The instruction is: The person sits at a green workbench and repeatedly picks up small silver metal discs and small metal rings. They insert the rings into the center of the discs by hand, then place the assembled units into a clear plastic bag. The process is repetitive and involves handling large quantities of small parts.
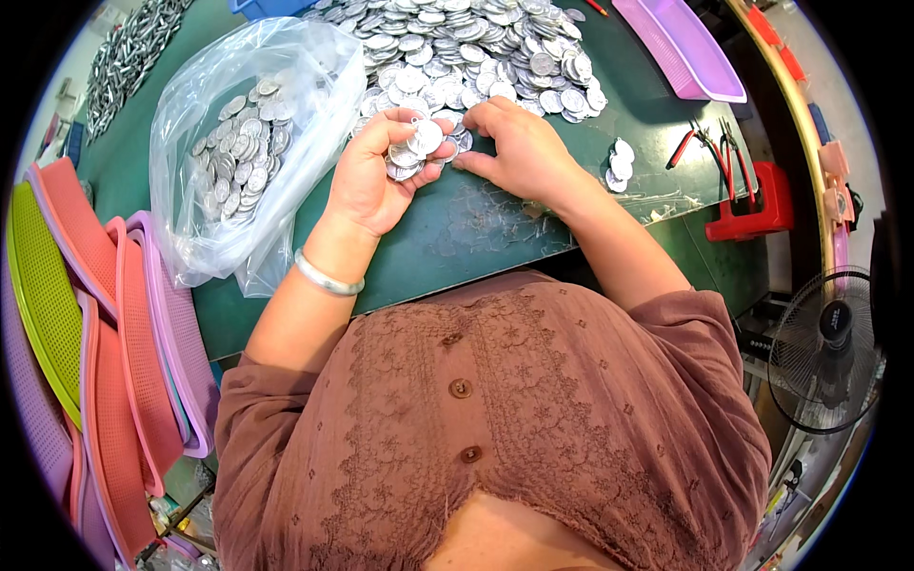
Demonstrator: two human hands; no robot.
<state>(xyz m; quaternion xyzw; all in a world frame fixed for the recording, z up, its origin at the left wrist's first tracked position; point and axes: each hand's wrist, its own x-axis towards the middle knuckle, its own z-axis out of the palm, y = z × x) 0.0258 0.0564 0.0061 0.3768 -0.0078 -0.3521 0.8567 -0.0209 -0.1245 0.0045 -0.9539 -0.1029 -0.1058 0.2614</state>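
Left hand (373, 181) has got a little bunch of silver discs (421, 143) gripped between thumb and fingers, right over the counter (457, 233), just this side of the big disc pile (457, 57). Right hand (522, 152) is right beside it with thumb and fingers parted, can't tell if it's touching any, and a clear plastic bag (176, 143) holding more sits to the left.

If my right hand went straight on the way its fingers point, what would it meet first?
Most likely the silver coin-like discs just ahead of your right hand, with your left hand beyond; depth is unclear, so it may be touching them.
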